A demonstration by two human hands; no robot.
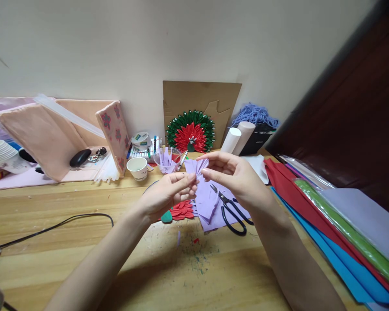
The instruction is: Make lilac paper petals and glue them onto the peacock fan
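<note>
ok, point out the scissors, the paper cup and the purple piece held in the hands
scissors (226, 200): head view, on the pivot where the blades meet the black handles.
paper cup (139, 173): head view, on its white outer wall.
purple piece (196, 166): head view, on its bare upper part.

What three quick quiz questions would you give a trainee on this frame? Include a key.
1. True or false: the scissors are held in the right hand.
2. The piece pinched between both hands is: A red, B purple, C green.
3. Which hand is nearest the red petals: the left hand or the right?

Key: 1 false, they lie on the table; 2 B; 3 left.
</note>
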